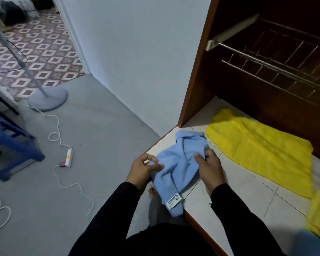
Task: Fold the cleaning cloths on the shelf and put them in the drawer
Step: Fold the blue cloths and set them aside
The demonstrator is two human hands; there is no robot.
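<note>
A white power strip (pixel 69 157) lies on the grey floor (pixel 92 137). Behind it stands a round fan base (pixel 48 98); left of it, a blue plastic stool (pixel 11 145).

You wear long black sleeves on both arms, plain and unmarked, each ending at the wrist. Your left hand (pixel 144 169) and right hand (pixel 210 169) are bare: no gloves, rings or watch show. The same dark fabric covers your torso at the bottom edge of view.
</note>
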